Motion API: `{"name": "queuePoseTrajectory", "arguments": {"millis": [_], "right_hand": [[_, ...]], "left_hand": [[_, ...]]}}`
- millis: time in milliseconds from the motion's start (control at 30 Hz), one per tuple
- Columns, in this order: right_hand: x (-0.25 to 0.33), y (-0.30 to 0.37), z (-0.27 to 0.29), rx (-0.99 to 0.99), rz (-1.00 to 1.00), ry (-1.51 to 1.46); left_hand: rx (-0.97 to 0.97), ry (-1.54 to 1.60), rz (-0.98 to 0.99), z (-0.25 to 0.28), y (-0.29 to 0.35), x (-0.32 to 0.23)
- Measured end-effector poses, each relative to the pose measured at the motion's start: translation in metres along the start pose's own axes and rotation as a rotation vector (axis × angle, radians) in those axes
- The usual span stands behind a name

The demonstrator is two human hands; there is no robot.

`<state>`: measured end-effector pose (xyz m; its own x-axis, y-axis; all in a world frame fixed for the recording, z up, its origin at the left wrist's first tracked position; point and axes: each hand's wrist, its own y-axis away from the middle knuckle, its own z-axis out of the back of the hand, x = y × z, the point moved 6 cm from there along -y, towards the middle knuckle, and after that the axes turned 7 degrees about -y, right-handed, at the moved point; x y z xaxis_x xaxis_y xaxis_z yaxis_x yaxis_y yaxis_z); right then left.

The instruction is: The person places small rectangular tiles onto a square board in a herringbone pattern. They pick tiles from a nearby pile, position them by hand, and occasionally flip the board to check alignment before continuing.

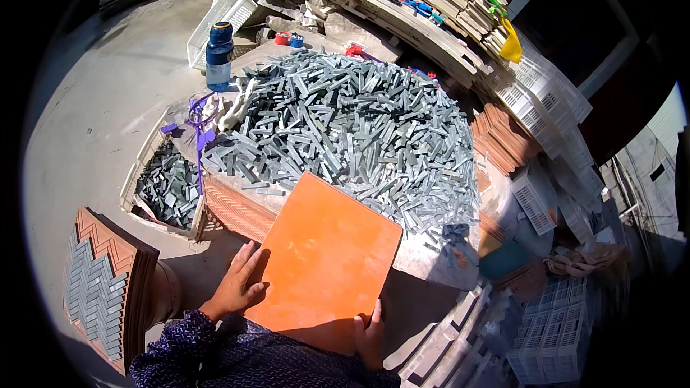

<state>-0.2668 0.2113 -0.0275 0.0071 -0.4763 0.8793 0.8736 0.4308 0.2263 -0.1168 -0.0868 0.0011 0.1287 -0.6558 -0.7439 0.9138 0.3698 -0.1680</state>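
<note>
A smooth orange square board (327,262) is tilted in front of me, its near edge against my dark patterned clothing. My left hand (241,282) grips its left edge, fingers spread along the side. At the lower right edge my right hand (370,334) holds it, thumb and a finger showing; the other fingers are hidden. Just past the board lies a big heap of grey stone strips (352,122) on a worktable. A stack of terracotta-coloured herringbone trays (241,208) is partly covered by the board.
Left, a stack of trays bears grey strips set in herringbone (97,294). A crate of dark chips (170,190) sits by the table. A blue bottle (219,57) and white gloves (237,104) stand behind. White plastic crates (550,330) and more trays (503,138) are at right.
</note>
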Motion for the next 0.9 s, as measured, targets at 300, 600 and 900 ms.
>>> {"name": "queuePoseTrajectory", "arguments": {"millis": [300,600,900], "right_hand": [[0.021,0.020,0.002,-0.027,0.107,-0.761],[0.103,-0.023,0.082,-0.066,0.674,-0.328],[0.078,-0.216,0.082,-0.293,0.705,-0.268]], "left_hand": [[-0.003,0.708,0.134,0.034,0.012,-0.040],[-0.475,0.972,-0.301,0.115,-0.084,-0.124],[-0.358,0.570,-0.255,0.086,-0.237,-0.112]]}}
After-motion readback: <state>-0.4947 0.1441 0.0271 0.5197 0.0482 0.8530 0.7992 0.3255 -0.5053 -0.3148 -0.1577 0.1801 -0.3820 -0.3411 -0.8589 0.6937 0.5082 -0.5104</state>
